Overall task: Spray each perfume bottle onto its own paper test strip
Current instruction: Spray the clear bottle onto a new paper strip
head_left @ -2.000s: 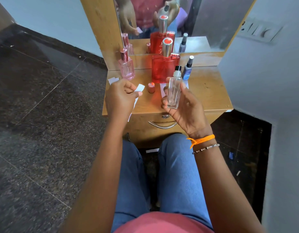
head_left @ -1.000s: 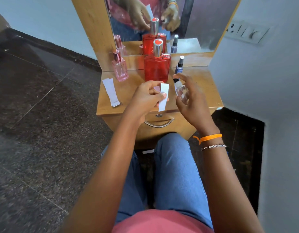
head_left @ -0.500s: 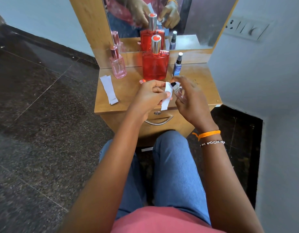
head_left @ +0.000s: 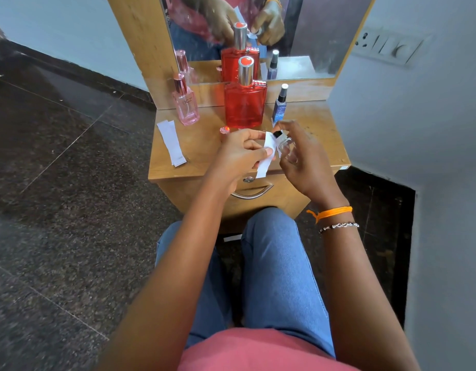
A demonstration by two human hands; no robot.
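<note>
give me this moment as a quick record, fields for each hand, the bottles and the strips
left hand: pinches a paper strip, held against the nozzle
right hand: grips the clear bottle, forefinger over its black sprayer
standing bottles: pink bottle, red bottle, blue bottle, all along the mirror edge
spare strips: flat on the dresser top, left side
loose cap: before the red bottle

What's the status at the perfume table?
Left hand pinches paper strip. Right hand grips clear bottle, nozzle at strip. Nothing blocking.
</note>
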